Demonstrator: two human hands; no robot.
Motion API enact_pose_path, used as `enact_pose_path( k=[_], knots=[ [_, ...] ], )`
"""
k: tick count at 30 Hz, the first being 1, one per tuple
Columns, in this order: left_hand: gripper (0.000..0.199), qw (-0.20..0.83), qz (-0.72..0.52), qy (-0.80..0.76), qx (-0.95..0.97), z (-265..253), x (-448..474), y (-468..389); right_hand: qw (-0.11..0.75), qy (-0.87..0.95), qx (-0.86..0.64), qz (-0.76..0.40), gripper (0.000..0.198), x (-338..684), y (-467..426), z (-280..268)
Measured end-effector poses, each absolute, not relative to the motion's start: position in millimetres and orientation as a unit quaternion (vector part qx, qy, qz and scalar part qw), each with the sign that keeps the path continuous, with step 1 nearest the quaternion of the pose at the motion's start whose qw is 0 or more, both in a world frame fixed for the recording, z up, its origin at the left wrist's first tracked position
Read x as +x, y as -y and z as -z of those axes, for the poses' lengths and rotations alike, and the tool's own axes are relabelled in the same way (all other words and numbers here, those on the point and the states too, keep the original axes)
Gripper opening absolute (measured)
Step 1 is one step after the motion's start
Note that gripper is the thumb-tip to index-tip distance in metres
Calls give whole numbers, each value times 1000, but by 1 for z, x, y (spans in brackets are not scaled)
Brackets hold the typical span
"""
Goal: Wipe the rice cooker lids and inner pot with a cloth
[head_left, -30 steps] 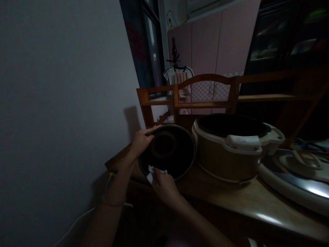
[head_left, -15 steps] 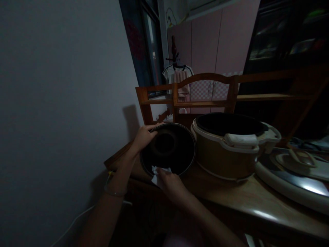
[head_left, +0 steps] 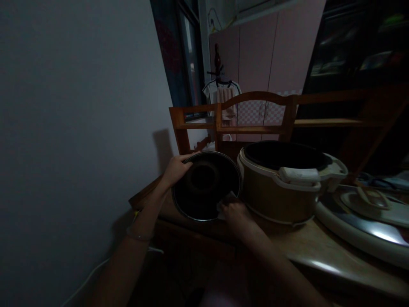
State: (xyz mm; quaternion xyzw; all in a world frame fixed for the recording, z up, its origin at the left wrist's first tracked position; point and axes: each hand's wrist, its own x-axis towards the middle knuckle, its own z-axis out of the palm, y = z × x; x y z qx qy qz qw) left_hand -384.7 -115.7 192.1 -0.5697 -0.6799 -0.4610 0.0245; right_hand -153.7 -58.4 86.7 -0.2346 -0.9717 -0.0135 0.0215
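A dark round inner pot (head_left: 198, 200) is tipped up on its side, its opening turned toward me. At its upper left, my left hand (head_left: 177, 169) grips the rim, thumb on the inside and fingers along the outer side. My right hand (head_left: 234, 213) is closed on a crumpled white tissue (head_left: 230, 197), which touches the pot's rim at the lower right. Just to the right stands a tan rice cooker (head_left: 277, 196) with white handles and a dark opening on top. The underside of the pot is hidden.
A large lid (head_left: 361, 226) with a white rim and shiny top lies right of the cooker on the wooden table (head_left: 306, 251). Behind rises a wooden shelf frame (head_left: 255, 128). A white wall (head_left: 96, 106) closes off the left, with a pale cable (head_left: 92, 273) below.
My right hand has slid the tissue rightward and slightly up along the pot's rim, from the bottom to the lower right. The pot has shifted slightly left, my left hand still on it.
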Motion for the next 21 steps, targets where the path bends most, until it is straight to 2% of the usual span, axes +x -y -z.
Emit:
enact_pose_path(
  k=[11, 21],
  knots=[
    [47, 51, 427, 660, -616, -198, -372, 111, 33, 974, -225, 8, 28, -153, 56, -77],
    [52, 28, 443, 650, -617, -201, -363, 116, 45, 976, -214, -24, 39, -170, 67, -59]
  ],
)
